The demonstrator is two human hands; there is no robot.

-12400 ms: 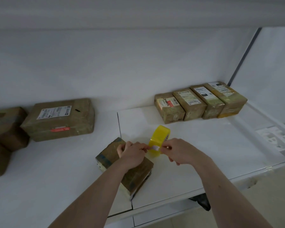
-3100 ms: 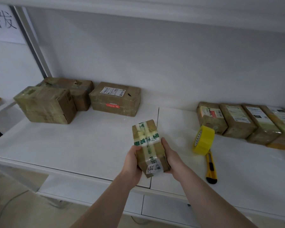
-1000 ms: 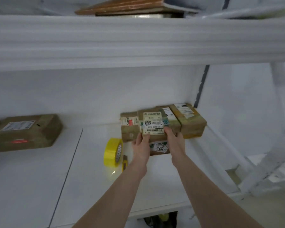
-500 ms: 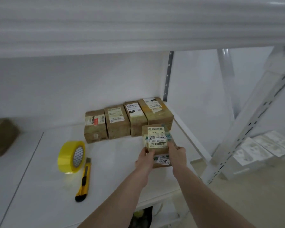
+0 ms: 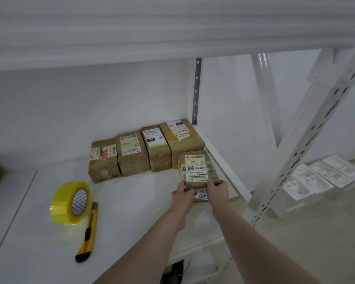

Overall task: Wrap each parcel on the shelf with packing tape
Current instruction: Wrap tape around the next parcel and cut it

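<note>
Head view shows both hands at the near end of a taped parcel [image 5: 196, 171] that sits on the white shelf [image 5: 131, 201], in front of the right end of a row of four parcels [image 5: 146, 152] at the back. The left hand [image 5: 181, 198] curls its fingers round the parcel's near left corner and the right hand [image 5: 217, 192] grasps the near right corner, so each grip is clenched on the box. To the left of the grip, well apart, a roll of yellow packing tape [image 5: 70, 202] stands on edge, and a yellow box cutter [image 5: 87, 232] lies just beside it, nearer the person. On the right of the grip the shelf ends at its raised edge rail [image 5: 223, 160], with the floor below. The likeliest trouble seems to be the parcel being set too close to that edge, where a nudge could tip it off; it could also bump the rightmost box in the row and skew it. The roll, standing on its rim, might wander if the shelf is jolted. As for writing, the held parcel's top label carries a QR code, a barcode and small print too fine to read surely, and a sticker on its near face reads "3012". Two labels in the row show "060" in black patches.
</note>
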